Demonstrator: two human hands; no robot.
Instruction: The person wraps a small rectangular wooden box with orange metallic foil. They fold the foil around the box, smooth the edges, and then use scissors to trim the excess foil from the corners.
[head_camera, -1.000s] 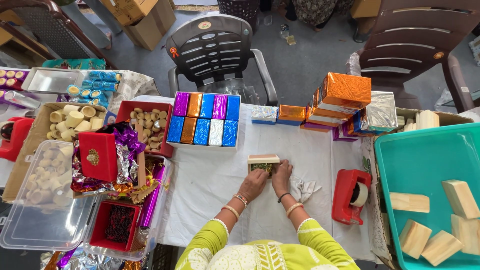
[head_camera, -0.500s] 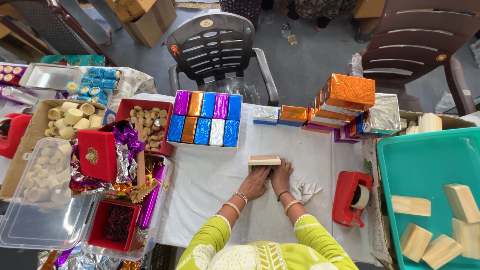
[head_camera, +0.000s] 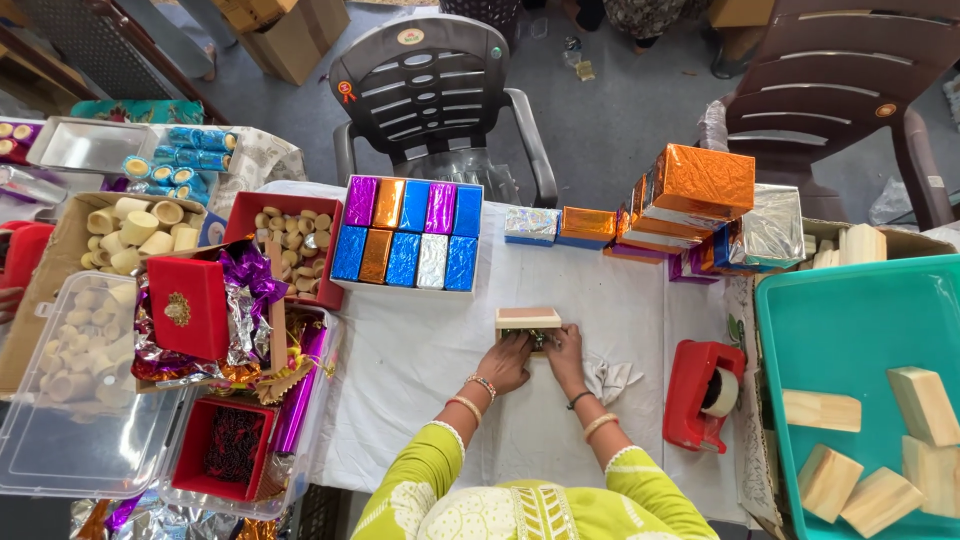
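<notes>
Both hands rest together on the white-covered bench (head_camera: 420, 350), just in front of the tray of wrapped boxes (head_camera: 410, 232). The left hand (head_camera: 506, 362) and the right hand (head_camera: 565, 356) are curled over the near edge of a small wooden block (head_camera: 528, 318), fingers pressing on it and on a bit of shiny wrapping under it. Compared with half a second ago, the block sits at much the same spot before the tray, and the hands have stayed on its near side, barely shifted. A second ago the block showed a darker, greenish strip along its top; now its top face looks plain and pale. The red tape dispenser (head_camera: 703, 393), to the right of the tray and nearer the person, has not moved.
</notes>
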